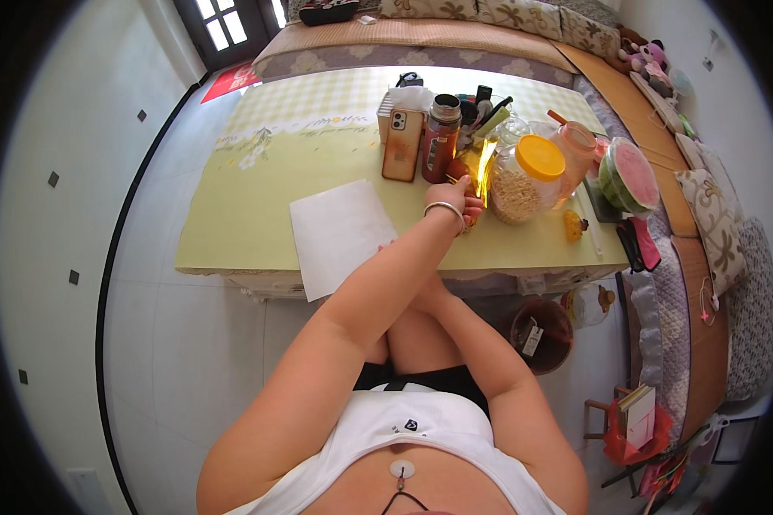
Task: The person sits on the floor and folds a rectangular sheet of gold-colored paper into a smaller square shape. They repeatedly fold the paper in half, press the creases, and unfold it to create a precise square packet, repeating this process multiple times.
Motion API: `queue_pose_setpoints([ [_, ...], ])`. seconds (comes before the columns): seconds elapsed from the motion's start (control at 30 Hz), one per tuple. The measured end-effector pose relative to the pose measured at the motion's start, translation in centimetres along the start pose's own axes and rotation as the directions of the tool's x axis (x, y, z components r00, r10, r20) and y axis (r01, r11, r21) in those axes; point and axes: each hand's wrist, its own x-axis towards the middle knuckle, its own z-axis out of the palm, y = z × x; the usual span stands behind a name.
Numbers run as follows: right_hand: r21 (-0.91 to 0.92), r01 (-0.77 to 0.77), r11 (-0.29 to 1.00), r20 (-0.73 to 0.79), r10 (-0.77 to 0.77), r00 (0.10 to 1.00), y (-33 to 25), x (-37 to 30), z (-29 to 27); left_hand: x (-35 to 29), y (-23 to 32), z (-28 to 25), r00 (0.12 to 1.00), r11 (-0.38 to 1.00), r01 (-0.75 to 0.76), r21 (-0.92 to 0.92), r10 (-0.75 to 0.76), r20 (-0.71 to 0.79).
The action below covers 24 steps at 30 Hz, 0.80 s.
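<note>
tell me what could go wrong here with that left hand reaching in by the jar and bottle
The left hand reaches into a tight cluster: the yellow-lidded jar and dark bottle stand close beside it, so a sideways nudge might tip either. The phone leans upright against the box behind it and could slide flat if bumped. The white sheet overhangs the table edge, so the forearm may drag it off.

Your left hand [457, 199] pinches a thin, glossy yellow-orange strip [484, 176], which stands nearly upright above the bench [232, 223], just in front of a clear jar with a yellow lid [528, 178] holding pale grains.
</note>
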Motion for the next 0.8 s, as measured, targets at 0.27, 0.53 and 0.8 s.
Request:
queue_pose_setpoints([
  [0.27, -0.328, 0.141, 0.934, 0.163, -0.091, 0.982, 0.2, 0.0, -1.2, -1.5, 0.7, -6.1, 0.875, 0.763, -0.473, 0.441, 0.464, 0.137],
  [0.53, -0.442, 0.147, 0.885, 0.263, -0.029, 0.964, -1.5, 0.7, -1.3, -5.6, -0.7, -27.1, 0.627, 0.031, -0.554, 0.832, 0.673, 0.393],
  [0.8, -0.504, 0.233, 0.832, 0.158, -0.177, 0.972, -3.2, 3.9, -0.5, -9.7, -5.8, -33.1, 0.535, -0.418, -0.437, 0.796, 0.591, 0.604],
])
